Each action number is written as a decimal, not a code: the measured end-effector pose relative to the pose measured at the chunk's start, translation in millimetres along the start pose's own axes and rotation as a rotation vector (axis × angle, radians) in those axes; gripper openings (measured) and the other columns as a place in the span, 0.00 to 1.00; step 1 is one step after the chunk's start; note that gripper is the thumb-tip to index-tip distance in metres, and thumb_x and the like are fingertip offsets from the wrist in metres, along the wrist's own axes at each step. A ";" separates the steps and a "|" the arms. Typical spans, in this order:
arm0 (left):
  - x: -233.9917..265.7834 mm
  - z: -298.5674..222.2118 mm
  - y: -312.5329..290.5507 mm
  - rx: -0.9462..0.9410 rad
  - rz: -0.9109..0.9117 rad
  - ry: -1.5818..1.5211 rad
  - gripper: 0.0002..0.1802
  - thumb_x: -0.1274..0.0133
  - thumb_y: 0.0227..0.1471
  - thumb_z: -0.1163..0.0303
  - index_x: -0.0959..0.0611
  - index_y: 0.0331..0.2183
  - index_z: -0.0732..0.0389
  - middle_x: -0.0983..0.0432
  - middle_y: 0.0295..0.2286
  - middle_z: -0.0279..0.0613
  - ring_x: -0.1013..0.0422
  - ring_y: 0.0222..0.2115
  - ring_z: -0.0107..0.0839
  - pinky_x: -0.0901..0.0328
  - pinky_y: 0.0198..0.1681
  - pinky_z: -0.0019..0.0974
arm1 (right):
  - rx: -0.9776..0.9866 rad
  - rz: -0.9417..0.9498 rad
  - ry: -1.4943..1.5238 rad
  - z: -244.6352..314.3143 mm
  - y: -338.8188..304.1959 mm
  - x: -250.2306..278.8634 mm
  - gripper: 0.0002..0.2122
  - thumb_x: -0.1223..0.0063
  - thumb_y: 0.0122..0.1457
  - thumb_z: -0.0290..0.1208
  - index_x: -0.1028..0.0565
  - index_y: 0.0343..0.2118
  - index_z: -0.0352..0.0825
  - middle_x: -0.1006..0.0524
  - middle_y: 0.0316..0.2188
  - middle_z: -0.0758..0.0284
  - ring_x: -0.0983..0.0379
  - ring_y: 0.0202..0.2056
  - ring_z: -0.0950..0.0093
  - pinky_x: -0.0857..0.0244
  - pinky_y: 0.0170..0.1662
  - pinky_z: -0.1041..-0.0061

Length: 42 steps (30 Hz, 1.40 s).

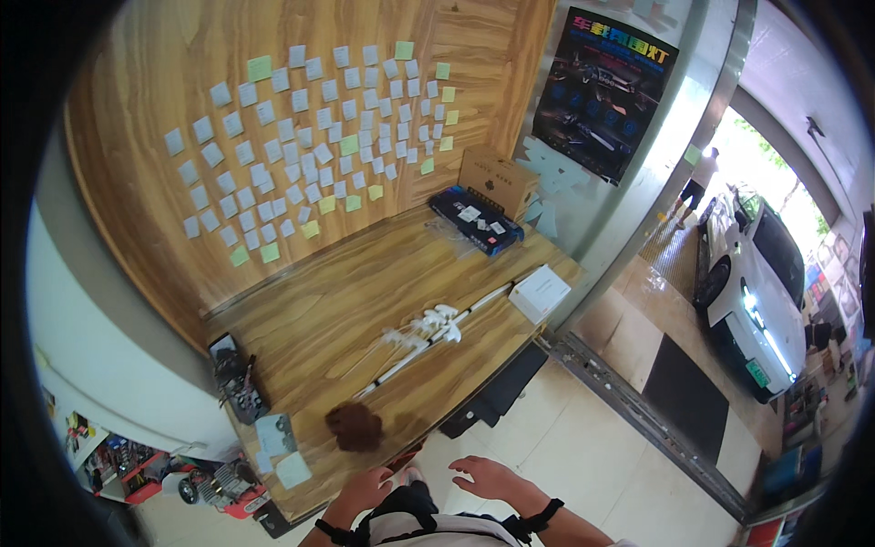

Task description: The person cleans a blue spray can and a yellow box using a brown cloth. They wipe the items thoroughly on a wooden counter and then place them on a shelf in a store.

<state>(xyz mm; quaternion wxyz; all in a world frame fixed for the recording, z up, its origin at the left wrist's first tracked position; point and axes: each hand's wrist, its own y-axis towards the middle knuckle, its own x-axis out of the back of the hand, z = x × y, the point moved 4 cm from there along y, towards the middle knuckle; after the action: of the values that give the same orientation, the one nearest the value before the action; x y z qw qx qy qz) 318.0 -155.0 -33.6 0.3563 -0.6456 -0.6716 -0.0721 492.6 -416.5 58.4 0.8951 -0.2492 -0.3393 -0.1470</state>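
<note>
My right hand [492, 479] hangs open in front of the desk's near edge, its fingers apart and nothing in it. My left hand [365, 490] is beside it, also empty, with its fingers loosely stretched out. Neither hand touches the wooden desk [301, 314]. Closest to my left hand on the desktop is a fuzzy dark brown bundle [355, 427]. Beyond it a long thin white rod [401, 366] lies slantwise, with a heap of small white parts [436, 323] on its middle. A white box [540, 294] stands at the rod's far right end.
At the back right are a cardboard box [498, 180] and a flat black-and-blue box [476, 221]. A black tray of small items [239, 378] and papers [281, 447] lie left. Right, a metal door track [629, 410] crosses the floor; beyond are a white car [761, 283] and a person [698, 187].
</note>
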 end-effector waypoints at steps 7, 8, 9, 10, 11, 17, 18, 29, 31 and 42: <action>-1.4 -100.7 160.5 -0.183 0.047 0.048 0.22 0.43 0.67 0.56 0.15 0.55 0.59 0.16 0.49 0.56 0.21 0.52 0.58 0.27 0.56 0.56 | -0.234 -0.354 0.253 -172.1 57.6 141.3 0.18 0.35 0.65 0.29 0.19 0.57 0.31 0.11 0.39 0.60 0.12 0.43 0.65 0.21 0.51 0.67; -10.0 -111.2 182.8 -0.149 0.016 0.022 0.22 0.43 0.67 0.56 0.15 0.55 0.59 0.16 0.49 0.56 0.21 0.52 0.58 0.27 0.56 0.56 | -0.302 -0.401 0.256 -208.7 67.6 164.5 0.17 0.35 0.66 0.30 0.18 0.55 0.31 0.11 0.39 0.60 0.12 0.43 0.65 0.20 0.50 0.66; -21.9 -121.0 205.1 -0.119 0.032 0.021 0.23 0.44 0.68 0.55 0.16 0.56 0.59 0.16 0.51 0.56 0.21 0.52 0.57 0.27 0.56 0.55 | -0.394 -0.548 0.220 -251.0 72.8 203.3 0.15 0.36 0.66 0.30 0.18 0.54 0.32 0.11 0.38 0.59 0.12 0.42 0.66 0.21 0.49 0.65; -25.7 -116.9 212.0 -0.087 0.077 0.034 0.23 0.44 0.69 0.55 0.17 0.57 0.59 0.17 0.52 0.55 0.21 0.53 0.57 0.27 0.57 0.55 | -0.336 -0.529 0.190 -272.1 88.0 201.7 0.14 0.36 0.68 0.32 0.18 0.53 0.32 0.11 0.37 0.59 0.12 0.41 0.66 0.21 0.47 0.63; -53.9 -96.4 224.8 -0.054 0.066 -0.034 0.25 0.45 0.70 0.54 0.18 0.59 0.58 0.17 0.54 0.54 0.22 0.54 0.55 0.27 0.58 0.54 | -0.356 -0.587 0.127 -306.7 101.6 218.5 0.15 0.37 0.69 0.34 0.18 0.54 0.33 0.12 0.38 0.58 0.13 0.42 0.66 0.22 0.48 0.64; -114.6 -158.2 340.9 0.161 0.062 -0.232 0.25 0.44 0.69 0.55 0.18 0.59 0.61 0.17 0.54 0.54 0.23 0.56 0.55 0.28 0.60 0.54 | -0.282 -0.884 0.022 -550.2 196.6 379.1 0.15 0.39 0.68 0.30 0.21 0.53 0.28 0.17 0.42 0.53 0.18 0.44 0.57 0.24 0.51 0.59; -140.0 -184.7 368.8 0.139 0.019 -0.303 0.25 0.44 0.69 0.56 0.18 0.59 0.62 0.17 0.54 0.54 0.23 0.56 0.55 0.28 0.59 0.54 | -0.240 -0.896 0.009 -584.5 212.4 430.1 0.17 0.39 0.69 0.33 0.22 0.55 0.27 0.17 0.44 0.51 0.19 0.46 0.54 0.24 0.52 0.57; -243.0 -233.7 586.9 0.317 -0.278 -0.822 0.28 0.41 0.70 0.50 0.18 0.54 0.67 0.13 0.45 0.57 0.17 0.48 0.52 0.26 0.52 0.51 | -0.321 -0.443 0.246 -758.7 375.2 501.8 0.32 0.47 0.74 0.59 0.19 0.57 0.27 0.15 0.51 0.48 0.19 0.56 0.52 0.29 0.60 0.56; -230.0 -238.9 614.3 0.342 -0.244 -0.852 0.28 0.41 0.70 0.50 0.18 0.53 0.67 0.14 0.45 0.57 0.17 0.47 0.50 0.26 0.51 0.50 | -0.401 -0.309 0.192 -773.8 392.9 487.3 0.35 0.51 0.74 0.63 0.17 0.54 0.26 0.14 0.49 0.47 0.18 0.54 0.52 0.28 0.59 0.56; -224.6 -223.9 638.0 0.649 -0.563 -0.909 0.45 0.35 0.65 0.45 0.31 0.67 0.66 0.19 0.54 0.61 0.23 0.58 0.52 0.19 0.47 0.47 | -0.411 -0.008 0.070 -649.5 357.0 371.0 0.35 0.54 0.75 0.64 0.17 0.43 0.26 0.15 0.34 0.48 0.17 0.40 0.59 0.27 0.46 0.55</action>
<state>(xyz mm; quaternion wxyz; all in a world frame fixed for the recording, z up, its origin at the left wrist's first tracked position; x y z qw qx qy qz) 970.8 -363.5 -228.9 0.1802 -0.2691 -0.8881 0.3263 1263.4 -508.7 -232.0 0.8360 -0.4200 -0.2720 -0.2252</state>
